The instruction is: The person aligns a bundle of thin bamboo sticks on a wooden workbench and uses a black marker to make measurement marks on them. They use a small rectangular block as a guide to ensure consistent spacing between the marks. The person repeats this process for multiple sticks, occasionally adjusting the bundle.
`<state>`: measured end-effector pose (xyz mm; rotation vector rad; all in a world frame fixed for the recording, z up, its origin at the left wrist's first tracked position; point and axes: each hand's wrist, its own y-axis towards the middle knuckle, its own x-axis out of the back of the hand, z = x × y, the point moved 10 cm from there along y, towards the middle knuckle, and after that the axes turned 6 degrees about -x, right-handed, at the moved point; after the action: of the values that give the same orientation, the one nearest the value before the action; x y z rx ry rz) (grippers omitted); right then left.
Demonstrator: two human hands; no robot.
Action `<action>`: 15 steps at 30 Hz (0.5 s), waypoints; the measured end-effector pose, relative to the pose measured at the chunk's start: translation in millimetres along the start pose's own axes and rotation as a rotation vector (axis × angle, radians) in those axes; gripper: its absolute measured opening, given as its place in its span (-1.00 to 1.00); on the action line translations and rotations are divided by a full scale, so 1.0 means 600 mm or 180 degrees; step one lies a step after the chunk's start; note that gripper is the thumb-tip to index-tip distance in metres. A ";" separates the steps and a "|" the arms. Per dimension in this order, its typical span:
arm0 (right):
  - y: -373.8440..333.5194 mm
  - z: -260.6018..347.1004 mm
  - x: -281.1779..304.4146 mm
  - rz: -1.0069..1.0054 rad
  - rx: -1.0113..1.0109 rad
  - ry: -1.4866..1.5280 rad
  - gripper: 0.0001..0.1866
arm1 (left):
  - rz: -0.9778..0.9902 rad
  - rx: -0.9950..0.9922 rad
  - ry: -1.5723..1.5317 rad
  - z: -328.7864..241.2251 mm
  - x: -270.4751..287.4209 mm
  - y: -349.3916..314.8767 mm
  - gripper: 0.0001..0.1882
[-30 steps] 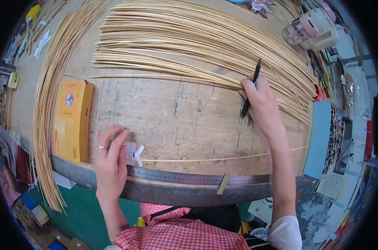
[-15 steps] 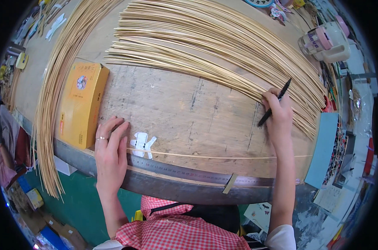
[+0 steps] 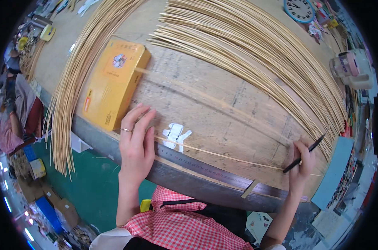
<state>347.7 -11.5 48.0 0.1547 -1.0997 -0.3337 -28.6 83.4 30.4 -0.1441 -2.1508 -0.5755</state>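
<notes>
My right hand is closed round a black pen above the right part of the worktable. From its fingers a thin pale strip, smeared by motion, runs to the yellow box at the left. My left hand lies on the table near its front edge, fingers stretched out, a ring on one. Beside its thumb is the end of another thin strip, which stretches rightward past the pen tip. A metal ruler lies along the front edge with a short tan piece across it. White cut paper is near the left hand.
Many long thin strips lie across the table's far side. Another long bundle hangs over the front edge, left of the yellow box. A blue-green block stands at the right end; a clear jug and round clock are farther back.
My right hand has come from the far strips toward the front edge with the pen, bringing a blurred strip along. The left hand stays by the lying strip's end. The whole view has shifted and turned.
</notes>
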 end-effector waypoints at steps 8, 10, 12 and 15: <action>-0.057 -0.024 -0.003 0.0035 -0.0339 0.0211 -0.76 | 0.0045 0.0009 0.0010 -0.004 -0.004 -0.010 -0.56; -0.058 -0.012 -0.003 0.0052 -0.0347 0.0274 -0.77 | 0.0212 -0.0130 -0.0039 -0.009 -0.015 -0.016 -0.52; -0.060 -0.004 -0.008 0.0091 -0.0360 0.0335 -0.77 | 0.0413 -0.0214 -0.0057 -0.016 -0.029 -0.019 -0.49; -0.065 -0.007 -0.018 0.0180 -0.0406 0.0405 -0.76 | 0.0743 -0.0221 -0.0008 -0.027 -0.052 -0.018 -0.44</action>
<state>339.4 -44.8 26.0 0.0309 -0.9524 -0.3377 -1.3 69.8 10.2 -0.4280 -2.0801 -0.5135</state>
